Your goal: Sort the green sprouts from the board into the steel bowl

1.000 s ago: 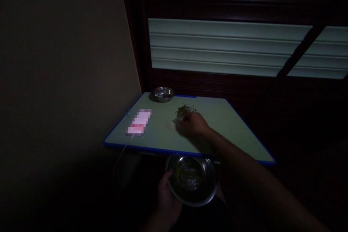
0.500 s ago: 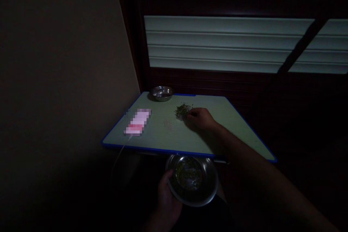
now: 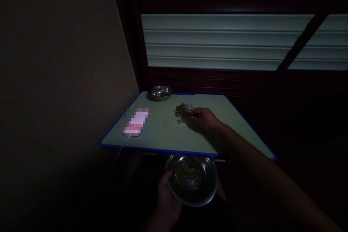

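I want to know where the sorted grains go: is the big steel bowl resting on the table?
No, the left hand holds the big steel bowl below the table's near edge.

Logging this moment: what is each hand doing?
Left hand: holding the steel bowl.
Right hand: on the table by the seeds; grip unclear.

We can't read the phone (image 3: 136, 121) on the table's left: its face is blurred out. The grains in the pile (image 3: 183, 109) are too small and dim to identify. Right hand (image 3: 206, 119) fingertips are in shadow, so grip is unclear. The near bowl (image 3: 191, 179) bottom sinks into the dark. Right forearm is cut off at the bottom edge.
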Demonstrator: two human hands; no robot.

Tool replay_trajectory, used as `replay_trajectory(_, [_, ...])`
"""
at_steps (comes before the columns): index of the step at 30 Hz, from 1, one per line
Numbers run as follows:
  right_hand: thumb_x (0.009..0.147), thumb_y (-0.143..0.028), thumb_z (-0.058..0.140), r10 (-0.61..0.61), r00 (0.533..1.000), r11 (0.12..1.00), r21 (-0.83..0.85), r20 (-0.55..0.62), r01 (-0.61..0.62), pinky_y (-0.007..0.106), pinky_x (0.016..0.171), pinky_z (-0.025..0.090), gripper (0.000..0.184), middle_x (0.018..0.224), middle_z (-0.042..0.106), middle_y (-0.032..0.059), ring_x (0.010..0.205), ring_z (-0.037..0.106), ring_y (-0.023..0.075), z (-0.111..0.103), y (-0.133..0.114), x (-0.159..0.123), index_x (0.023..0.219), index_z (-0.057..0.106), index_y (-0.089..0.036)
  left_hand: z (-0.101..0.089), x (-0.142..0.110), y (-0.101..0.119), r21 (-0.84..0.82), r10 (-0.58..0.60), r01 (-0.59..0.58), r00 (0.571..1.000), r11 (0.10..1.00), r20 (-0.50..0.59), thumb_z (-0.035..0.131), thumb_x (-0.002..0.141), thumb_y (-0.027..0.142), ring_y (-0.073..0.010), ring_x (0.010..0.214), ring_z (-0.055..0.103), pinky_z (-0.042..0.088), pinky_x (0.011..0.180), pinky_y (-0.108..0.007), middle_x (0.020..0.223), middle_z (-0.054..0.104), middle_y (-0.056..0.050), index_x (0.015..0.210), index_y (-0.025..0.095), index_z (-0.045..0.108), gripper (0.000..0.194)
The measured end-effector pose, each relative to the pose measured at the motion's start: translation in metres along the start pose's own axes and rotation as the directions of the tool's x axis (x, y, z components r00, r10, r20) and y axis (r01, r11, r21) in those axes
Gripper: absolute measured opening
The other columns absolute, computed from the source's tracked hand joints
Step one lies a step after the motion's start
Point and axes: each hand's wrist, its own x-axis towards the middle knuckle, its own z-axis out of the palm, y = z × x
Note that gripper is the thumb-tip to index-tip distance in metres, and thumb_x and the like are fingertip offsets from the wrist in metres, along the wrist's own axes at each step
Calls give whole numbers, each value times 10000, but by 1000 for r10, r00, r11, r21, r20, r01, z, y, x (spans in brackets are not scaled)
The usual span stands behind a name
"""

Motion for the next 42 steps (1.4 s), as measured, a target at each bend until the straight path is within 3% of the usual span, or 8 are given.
replay_trajectory(5, [770, -281, 580, 52, 993, 998, 47, -102, -47, 236, 701, 398, 186, 776, 677, 28, 735, 551, 153, 4, 2, -11, 809, 706, -150, 3, -4, 0, 24, -3, 2, 1000, 1000, 13, 603, 770, 267, -280, 864, 696, 500, 872, -439, 833, 766, -99, 830, 148, 738, 190])
replay_trajectory(11, [745, -283, 574, 51, 987, 998, 41, -151, -45, 237, 671, 384, 175, 723, 642, 21, 695, 512, 140, 4, 2, -16, 760, 680, -144, 2, -4, 1, 22, 4, -3, 999, 1000, -34, 591, 773, 247, -242, 794, 700, 501, 874, -421, 810, 768, -76, 806, 171, 738, 169])
replay_trajectory(21, [735, -287, 561, 32, 998, 986, 163, -50, -23, 222, 620, 369, 167, 653, 567, 1, 651, 484, 124, 8, 3, -17, 686, 631, -144, 4, -6, 2, 26, -12, 13, 999, 1000, -31, 550, 811, 249, -241, 780, 702, 501, 872, -411, 823, 770, -98, 806, 147, 742, 217])
replay_trajectory(33, [766, -266, 565, 18, 985, 1000, -3, -172, -19, 229, 594, 347, 177, 644, 620, 7, 612, 510, 116, 18, 1, -10, 719, 680, -139, 2, -4, 2, 45, -20, 21, 999, 999, -24, 539, 824, 255, -260, 817, 705, 493, 897, -434, 807, 771, -102, 794, 141, 748, 240])
replay_trajectory(42, [798, -271, 606, -138, 983, 989, 28, -123, 142, 255, 668, 393, 136, 792, 683, 34, 711, 567, 144, 24, 8, -2, 811, 700, -173, 2, -5, 1, 41, -12, 13, 1000, 999, -14, 532, 829, 272, -231, 788, 707, 507, 875, -408, 833, 776, -89, 823, 155, 742, 241])
